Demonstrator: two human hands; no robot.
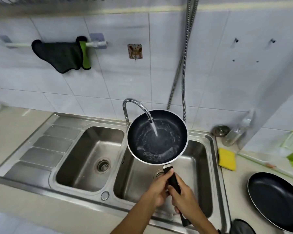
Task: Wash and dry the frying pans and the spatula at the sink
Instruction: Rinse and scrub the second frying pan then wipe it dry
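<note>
Gripping small frying pan point(139, 137) by handle point(173, 181), left hand point(159, 190) and right hand point(184, 200) curled tight; long axis eleven-to-five o'clock, bowl at eleven.

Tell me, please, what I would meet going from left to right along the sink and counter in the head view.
In order: ribbed drainboard → left basin → small frying pan → yellow sponge → large frying pan.

Yellow sponge point(226, 159) — dark cloth point(57, 54)
</note>
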